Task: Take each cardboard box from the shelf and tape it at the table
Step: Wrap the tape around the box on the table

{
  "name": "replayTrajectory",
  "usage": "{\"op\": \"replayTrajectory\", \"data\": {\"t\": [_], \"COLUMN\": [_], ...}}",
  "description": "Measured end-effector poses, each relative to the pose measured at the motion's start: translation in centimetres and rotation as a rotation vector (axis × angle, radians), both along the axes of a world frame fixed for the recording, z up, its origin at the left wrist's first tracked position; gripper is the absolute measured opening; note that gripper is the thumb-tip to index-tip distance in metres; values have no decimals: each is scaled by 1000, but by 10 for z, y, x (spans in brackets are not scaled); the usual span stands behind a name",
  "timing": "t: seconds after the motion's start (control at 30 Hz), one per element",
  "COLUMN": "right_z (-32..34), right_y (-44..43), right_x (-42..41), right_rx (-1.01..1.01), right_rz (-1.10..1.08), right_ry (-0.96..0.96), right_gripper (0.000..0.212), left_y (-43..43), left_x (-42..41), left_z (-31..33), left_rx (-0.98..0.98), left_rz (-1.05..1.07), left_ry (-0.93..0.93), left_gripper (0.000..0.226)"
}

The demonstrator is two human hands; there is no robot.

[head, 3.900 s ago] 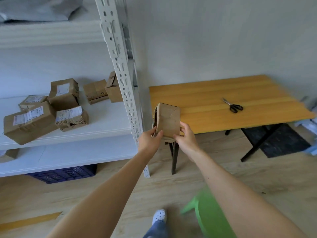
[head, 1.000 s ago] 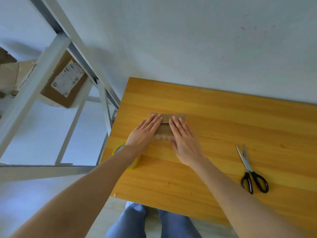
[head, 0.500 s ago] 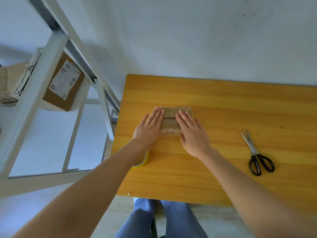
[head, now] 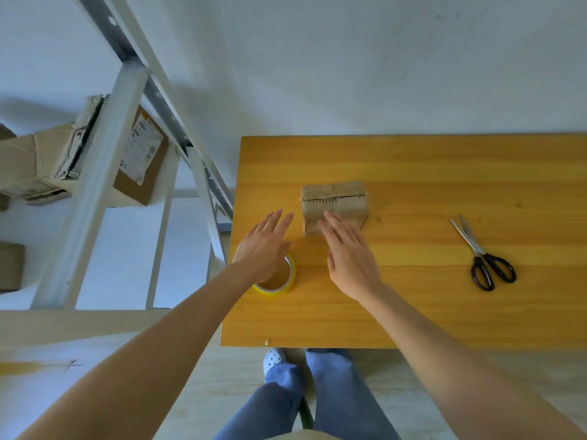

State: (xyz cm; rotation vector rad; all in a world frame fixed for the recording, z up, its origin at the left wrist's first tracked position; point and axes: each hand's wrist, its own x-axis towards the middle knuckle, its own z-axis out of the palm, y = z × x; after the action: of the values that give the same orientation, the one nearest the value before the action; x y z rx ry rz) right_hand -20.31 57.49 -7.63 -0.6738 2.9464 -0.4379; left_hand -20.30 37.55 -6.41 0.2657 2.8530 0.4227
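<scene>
head view, looking down on the bench (head: 413, 306). cardboard box (head: 335, 203) lying on the wood just beyond the tips of the right hand (head: 349, 258); straight, spread fingers (head: 333, 225) overlapping its near face, gripping nothing; touching or hovering, cannot tell. left hand (head: 263, 249) likewise open, fingers (head: 278, 222) straight and empty, off to the box's left with a gap between. roll of tape (head: 279, 281) directly under that palm and wrist, half hidden. scissors (head: 482, 255) well apart, out past the outer side of the right fingers.

step in hand, by the look of it: picking up the tape. best done by curling the left fingers round the roll's rim while the right fingers pin the box flat; find the free end first, then lay the strip along the seam.

box: small brown corrugated block, worn, ragged seam across the top; probably light and apt to slide on smooth yellow wood. tape: yellow-rimmed ring. scissors: bare steel blades, black loops. more labelled boxes (head: 139, 157) on the white metal shelf (head: 95, 192), far beyond the left fingers.
</scene>
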Motion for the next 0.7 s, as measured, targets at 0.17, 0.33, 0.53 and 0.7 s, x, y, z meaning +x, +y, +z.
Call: {"op": "replayTrajectory", "data": {"t": [0.17, 0.33, 0.53, 0.7], "right_z": [-10, -13, -21, -13], "right_y": [-19, -41, -57, -63], "right_x": [26, 40, 46, 44], "right_rx": [-47, -160, -478, -674], "right_rz": [2, -104, -306, -455], "right_ry": [-172, -433, -647, -723], "right_gripper": [64, 58, 44, 44], "left_y": [-15, -17, -15, -22], "left_x": [32, 46, 47, 53], "left_z": [-6, -18, -22, -18], "left_rx": [9, -45, 50, 123], "left_rz": [7, -30, 8, -30], "left_ry": [-212, -289, -182, -113], "left_gripper": [100, 129, 125, 139]}}
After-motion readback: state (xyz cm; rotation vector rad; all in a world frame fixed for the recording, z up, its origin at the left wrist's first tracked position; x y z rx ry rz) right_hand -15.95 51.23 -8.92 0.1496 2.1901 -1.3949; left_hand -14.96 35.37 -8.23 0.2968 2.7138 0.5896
